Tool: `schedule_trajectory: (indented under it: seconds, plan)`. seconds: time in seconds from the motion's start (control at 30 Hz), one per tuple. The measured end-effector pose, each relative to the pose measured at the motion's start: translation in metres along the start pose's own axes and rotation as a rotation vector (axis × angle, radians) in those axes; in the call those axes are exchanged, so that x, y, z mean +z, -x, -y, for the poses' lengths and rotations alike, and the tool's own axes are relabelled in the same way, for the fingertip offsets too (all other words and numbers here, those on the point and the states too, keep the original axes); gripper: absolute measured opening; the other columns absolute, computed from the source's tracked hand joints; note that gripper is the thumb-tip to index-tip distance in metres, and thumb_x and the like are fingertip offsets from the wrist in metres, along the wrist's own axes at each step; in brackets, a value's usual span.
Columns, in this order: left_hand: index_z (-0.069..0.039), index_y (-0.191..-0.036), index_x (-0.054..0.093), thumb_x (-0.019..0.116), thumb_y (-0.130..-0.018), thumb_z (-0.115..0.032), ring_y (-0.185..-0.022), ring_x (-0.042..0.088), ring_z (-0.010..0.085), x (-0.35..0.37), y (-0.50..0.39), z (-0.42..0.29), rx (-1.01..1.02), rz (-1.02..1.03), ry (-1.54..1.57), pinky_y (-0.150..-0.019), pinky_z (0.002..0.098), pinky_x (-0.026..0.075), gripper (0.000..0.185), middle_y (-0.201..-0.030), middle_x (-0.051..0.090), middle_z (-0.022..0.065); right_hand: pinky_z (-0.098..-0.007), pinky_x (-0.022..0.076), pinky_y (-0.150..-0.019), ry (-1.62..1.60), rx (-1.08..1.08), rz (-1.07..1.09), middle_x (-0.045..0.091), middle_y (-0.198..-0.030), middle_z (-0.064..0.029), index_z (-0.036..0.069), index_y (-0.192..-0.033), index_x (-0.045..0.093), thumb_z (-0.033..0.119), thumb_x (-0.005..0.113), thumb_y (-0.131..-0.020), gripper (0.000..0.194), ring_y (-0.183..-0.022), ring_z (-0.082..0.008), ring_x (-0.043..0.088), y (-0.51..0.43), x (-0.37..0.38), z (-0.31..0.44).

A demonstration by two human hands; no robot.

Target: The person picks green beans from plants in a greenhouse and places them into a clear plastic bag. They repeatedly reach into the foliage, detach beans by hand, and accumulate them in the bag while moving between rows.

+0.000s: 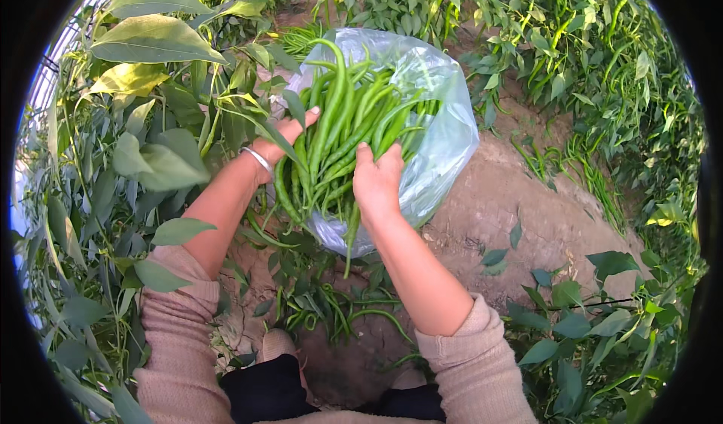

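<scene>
Between my two hands lies a big bunch of long green chili peppers (344, 136), over the mouth of a clear plastic bag (446, 130). My left hand (288, 133), with a silver bangle at the wrist, grips the bunch from its left side, its thumb showing and its other fingers hidden behind peppers and leaves. On the right side of the bunch my right hand (378, 181) is closed on peppers, thumb and forefinger uppermost. A few pepper tips hang below the bunch, past the bag's near edge.
Loose peppers (378, 314) lie on the soil near my feet. More piles lie beyond the bag (299, 40) and on the ground at right (599, 187). Leafy pepper plants (169, 158) crowd the left, partly over my left arm; others (599, 45) stand at the right and far side.
</scene>
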State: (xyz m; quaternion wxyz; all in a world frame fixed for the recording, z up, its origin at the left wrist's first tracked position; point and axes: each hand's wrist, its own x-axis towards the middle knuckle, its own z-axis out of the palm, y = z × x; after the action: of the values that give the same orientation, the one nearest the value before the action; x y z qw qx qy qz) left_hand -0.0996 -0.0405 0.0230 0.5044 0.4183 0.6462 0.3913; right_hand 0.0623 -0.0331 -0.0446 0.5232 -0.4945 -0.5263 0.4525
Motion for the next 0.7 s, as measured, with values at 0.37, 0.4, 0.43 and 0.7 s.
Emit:
schedule_trajectory:
  seconds: [0.37, 0.4, 0.43, 0.7]
  plan:
    - [0.004, -0.132, 0.04, 0.081, -0.06, -0.051, -0.117, 0.054, 0.0329, 0.015, -0.042, 0.011, 0.512, -0.18, -0.651, -0.102, 0.0392, 0.04, 0.1, -0.126, 0.053, 0.0229, -0.0444, 0.0335, -0.101, -0.127, -0.026, -0.161, 0.047, -0.121, -0.0307, -0.009, -0.122, 0.044, 0.008, 0.049, -0.089, 0.037, -0.113, -0.0434, 0.045, -0.036, -0.001, -0.022]
    - [0.004, -0.132, 0.04, 0.082, -0.06, -0.049, -0.116, 0.054, 0.0328, 0.026, -0.025, -0.001, 0.501, -0.172, -0.602, -0.101, 0.0389, 0.04, 0.099, -0.126, 0.053, 0.0228, -0.0446, 0.0318, -0.103, 0.043, -0.005, -0.201, 0.042, -0.128, -0.0339, -0.01, -0.128, 0.041, 0.014, 0.046, -0.092, 0.044, -0.118, -0.0457, 0.042, -0.033, -0.004, -0.014]
    - [0.004, -0.132, 0.04, 0.082, -0.061, -0.046, -0.116, 0.054, 0.0327, 0.03, -0.013, -0.009, 0.485, -0.174, -0.554, -0.101, 0.0386, 0.04, 0.097, -0.126, 0.054, 0.0227, -0.0447, 0.0311, -0.104, 0.064, -0.012, -0.188, 0.042, -0.129, -0.0349, -0.01, -0.128, 0.042, 0.016, 0.045, -0.092, 0.045, -0.119, -0.0463, 0.041, -0.03, -0.006, -0.008]
    - [0.003, -0.136, 0.036, 0.079, -0.07, -0.039, -0.122, 0.049, 0.0301, 0.025, -0.022, 0.003, 0.438, -0.267, -0.662, -0.107, 0.0373, 0.034, 0.09, -0.131, 0.05, 0.02, -0.0449, 0.0336, -0.104, 0.389, -0.293, 0.066, 0.047, -0.125, -0.0349, -0.003, -0.109, 0.064, 0.009, 0.048, -0.085, 0.031, -0.12, -0.0469, 0.042, -0.022, -0.049, -0.017]
